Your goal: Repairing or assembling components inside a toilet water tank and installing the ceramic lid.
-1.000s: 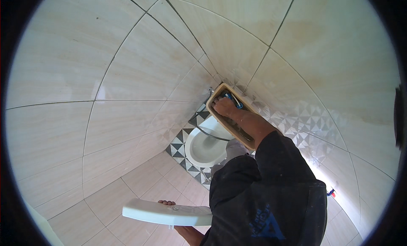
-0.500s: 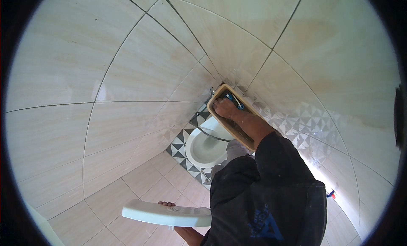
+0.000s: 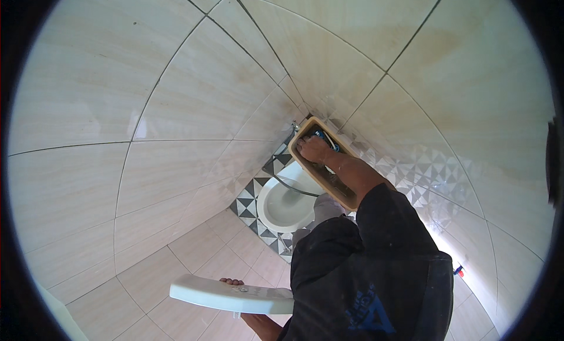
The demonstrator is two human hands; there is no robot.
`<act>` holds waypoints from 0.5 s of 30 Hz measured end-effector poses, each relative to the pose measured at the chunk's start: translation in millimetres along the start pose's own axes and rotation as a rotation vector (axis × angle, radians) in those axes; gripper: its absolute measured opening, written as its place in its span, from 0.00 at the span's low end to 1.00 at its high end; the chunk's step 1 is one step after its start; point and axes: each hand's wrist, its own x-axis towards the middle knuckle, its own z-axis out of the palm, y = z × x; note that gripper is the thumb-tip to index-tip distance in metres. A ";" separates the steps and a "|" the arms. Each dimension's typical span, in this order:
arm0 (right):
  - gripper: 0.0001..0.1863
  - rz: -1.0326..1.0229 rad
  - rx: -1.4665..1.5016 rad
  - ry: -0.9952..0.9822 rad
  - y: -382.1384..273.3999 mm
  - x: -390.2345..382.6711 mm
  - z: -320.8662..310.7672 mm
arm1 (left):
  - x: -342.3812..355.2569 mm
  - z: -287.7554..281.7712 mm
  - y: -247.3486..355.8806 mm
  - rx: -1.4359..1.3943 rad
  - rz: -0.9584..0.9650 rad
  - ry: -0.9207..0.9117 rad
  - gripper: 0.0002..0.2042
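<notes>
My left hand (image 3: pixel 232 282) grips a white toilet tank lid (image 3: pixel 205 294), held level above the floor at the lower left; its fingers curl over the far edge. My right hand (image 3: pixel 312 148) reaches down into the open toilet tank (image 3: pixel 299 159), near its left inner wall. Its fingers are bent, and their tips and whatever they may hold are hidden. Beside that hand are the blue and white flush fittings (image 3: pixel 328 140) inside the tank. Just left of the tank sits the white toilet bowl (image 3: pixel 282 206), with its seat opening uncovered.
A grey hose (image 3: pixel 288 185) runs across the bowl. A small metal valve (image 3: pixel 295 126) sits on the wall by the tank's far corner. Tiled walls meet behind the tank. A red and blue tap (image 3: pixel 459 271) stands at the right wall, above pale floor tiles (image 3: pixel 176 270).
My right forearm has shifted slightly, covering more of the blue fitting in the tank. The left hand and the lid stay almost where they were.
</notes>
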 end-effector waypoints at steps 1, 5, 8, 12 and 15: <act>0.12 -0.007 0.003 0.000 -2.6 0.6 -5.3 | -2.6 1.6 0.1 0.013 0.013 0.006 0.22; 0.12 -0.054 0.082 0.034 -2.3 -2.2 -24.9 | -2.6 4.7 0.6 0.020 0.011 -0.001 0.22; 0.12 -0.056 0.063 0.053 0.1 -4.3 -16.3 | 1.5 10.7 -0.9 0.029 0.008 -0.003 0.22; 0.11 -0.013 0.076 -0.016 -4.9 -1.4 -15.4 | -3.9 12.7 -4.0 0.074 0.057 0.120 0.22; 0.11 -0.005 0.132 0.119 -5.0 -4.3 -20.0 | -6.0 13.6 -4.1 0.160 0.105 0.255 0.22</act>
